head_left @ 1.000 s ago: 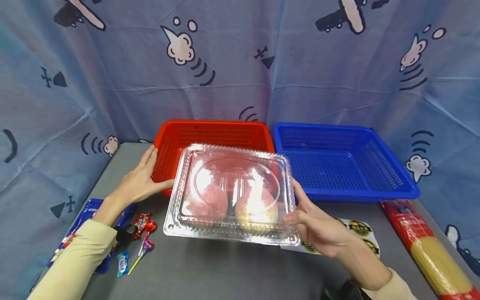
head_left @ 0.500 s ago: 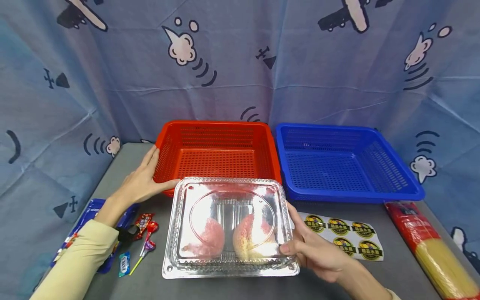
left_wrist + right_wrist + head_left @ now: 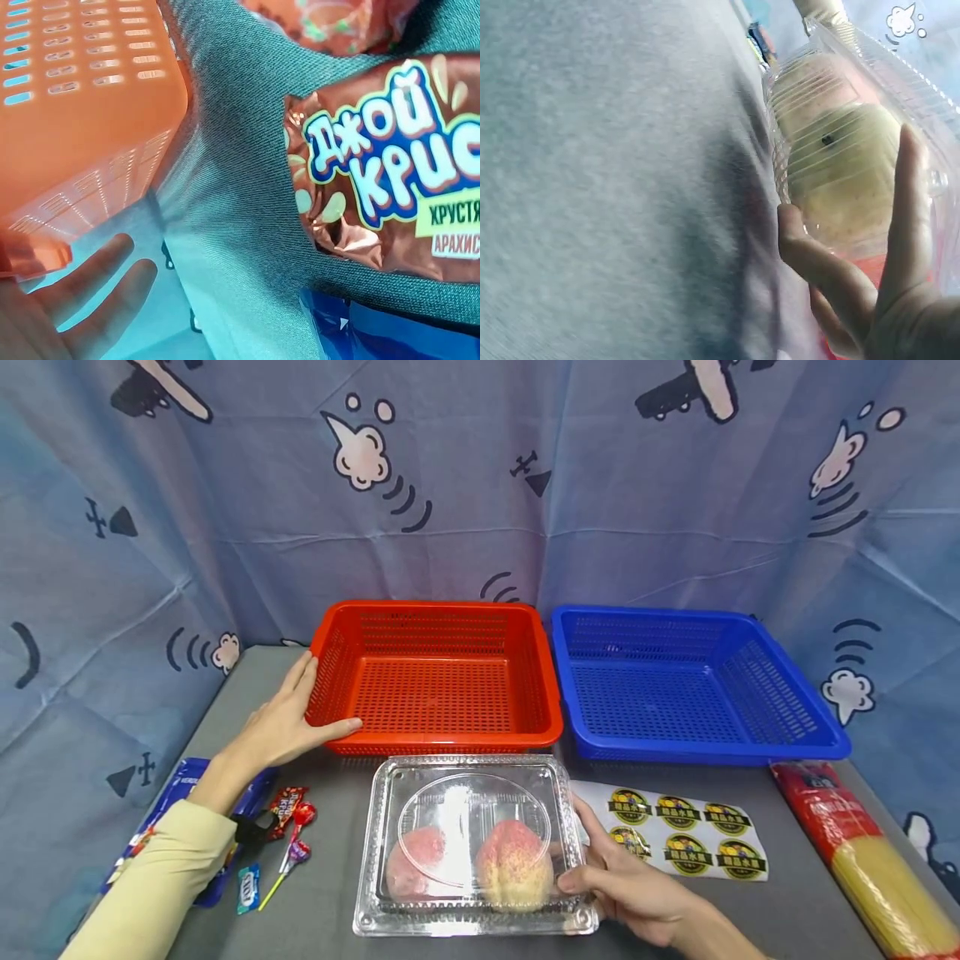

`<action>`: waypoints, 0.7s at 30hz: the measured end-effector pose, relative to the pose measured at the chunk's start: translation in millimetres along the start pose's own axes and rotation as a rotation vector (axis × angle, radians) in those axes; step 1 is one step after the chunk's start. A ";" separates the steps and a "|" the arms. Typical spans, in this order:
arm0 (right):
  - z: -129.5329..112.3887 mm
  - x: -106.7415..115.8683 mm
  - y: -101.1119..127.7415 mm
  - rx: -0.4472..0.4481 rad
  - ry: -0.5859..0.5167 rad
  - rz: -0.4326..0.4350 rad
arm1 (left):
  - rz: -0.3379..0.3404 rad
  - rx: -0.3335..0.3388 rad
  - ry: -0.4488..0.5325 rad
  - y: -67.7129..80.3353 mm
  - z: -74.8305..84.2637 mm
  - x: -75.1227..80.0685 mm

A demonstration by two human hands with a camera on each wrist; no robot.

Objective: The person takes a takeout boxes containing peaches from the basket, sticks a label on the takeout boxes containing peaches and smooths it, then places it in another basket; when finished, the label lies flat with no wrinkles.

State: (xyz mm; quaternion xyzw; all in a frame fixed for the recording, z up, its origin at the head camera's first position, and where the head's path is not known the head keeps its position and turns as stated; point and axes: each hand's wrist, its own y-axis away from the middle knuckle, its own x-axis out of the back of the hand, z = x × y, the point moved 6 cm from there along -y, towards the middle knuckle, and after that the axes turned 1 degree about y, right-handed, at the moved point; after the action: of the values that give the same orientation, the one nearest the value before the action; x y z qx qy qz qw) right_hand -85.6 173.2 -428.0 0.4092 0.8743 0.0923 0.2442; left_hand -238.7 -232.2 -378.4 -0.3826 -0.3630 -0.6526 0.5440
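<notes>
My right hand (image 3: 630, 893) grips the right side of a clear plastic clamshell box (image 3: 468, 762), thumb on the lid edge and fingers around the side and underneath. Two pinkish-yellow peaches (image 3: 513, 864) show through the lid. In the right wrist view the box (image 3: 855, 187) is off the grey table surface, with the peaches pressed near its wall. At the near left corner of a red plastic basket (image 3: 450, 739), my left hand (image 3: 277, 727) rests with straight fingers along the side and the thumb over the front rim. The basket holds nothing.
A blue basket (image 3: 705, 752) stands beside the red one. On the right lie a sheet of round stickers (image 3: 686, 835) and a spaghetti pack (image 3: 862, 860). Lollipops (image 3: 295, 852), a brown candy wrapper (image 3: 390, 165), a small blue-wrapped sweet (image 3: 248, 888) and a blue bag (image 3: 191, 777) lie left.
The box has come down and nearer to me in my right hand, away from the red basket, and now lies flatter. My left hand has stayed at the basket's corner.
</notes>
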 end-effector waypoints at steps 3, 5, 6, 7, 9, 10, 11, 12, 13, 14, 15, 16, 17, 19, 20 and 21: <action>3.5 -0.8 -2.1 -0.012 -0.009 -0.005 | -0.001 0.001 -0.002 -0.3 -0.9 -0.3; 4.1 -1.8 -4.1 -0.019 -0.011 -0.012 | -0.002 0.004 -0.003 -0.6 -1.3 -0.5; 4.1 -2.2 -5.3 -0.022 -0.012 -0.014 | -0.002 0.005 -0.004 -0.7 -1.4 -0.6; 3.9 -2.8 -6.6 -0.025 -0.014 -0.017 | -0.003 0.005 -0.003 -0.7 -1.4 -0.6; 3.3 -3.7 -9.6 -0.035 -0.017 -0.016 | -0.003 0.003 -0.004 -0.8 -1.0 -0.6; 3.0 -4.1 -11.0 -0.041 -0.017 -0.010 | -0.003 0.003 -0.005 -0.8 -0.7 -0.6; 2.6 -4.7 -12.3 -0.044 -0.013 -0.002 | -0.004 0.001 -0.005 -0.7 -0.4 -0.7; 2.4 -4.9 -13.8 -0.051 -0.007 0.012 | -0.005 0.001 -0.005 -0.5 -0.2 -0.5; 1.9 -5.4 -15.5 -0.057 0.000 0.026 | -0.005 0.001 -0.005 -0.4 -0.1 -0.3; 1.4 -5.7 -17.0 -0.061 0.013 0.045 | -0.004 0.001 -0.006 -0.2 -0.1 -0.1; 0.5 -6.1 -18.4 -0.066 0.029 0.063 | -0.004 0.002 -0.009 0.0 -0.1 0.1; -0.7 -6.5 -19.5 -0.069 0.052 0.078 | -0.003 0.002 -0.011 0.2 0.1 0.4; -2.3 -6.8 -20.5 -0.073 0.075 0.092 | -0.003 0.002 -0.013 0.3 0.1 0.5; -6.0 -7.3 -21.9 -0.077 0.119 0.109 | -0.004 0.005 -0.016 0.6 0.3 0.9; -7.6 -7.2 -22.1 -0.084 0.154 0.122 | -0.005 0.005 -0.016 0.9 0.4 1.1; -9.5 -7.1 -22.0 -0.093 0.188 0.135 | -0.006 0.005 -0.015 1.3 0.3 1.2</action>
State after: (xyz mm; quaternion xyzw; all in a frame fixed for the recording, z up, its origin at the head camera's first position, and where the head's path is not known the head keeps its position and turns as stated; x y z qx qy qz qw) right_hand -101.3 153.9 -425.3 0.4449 0.8585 0.1871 0.1731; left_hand -237.6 -232.7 -377.1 -0.3850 -0.3698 -0.6505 0.5402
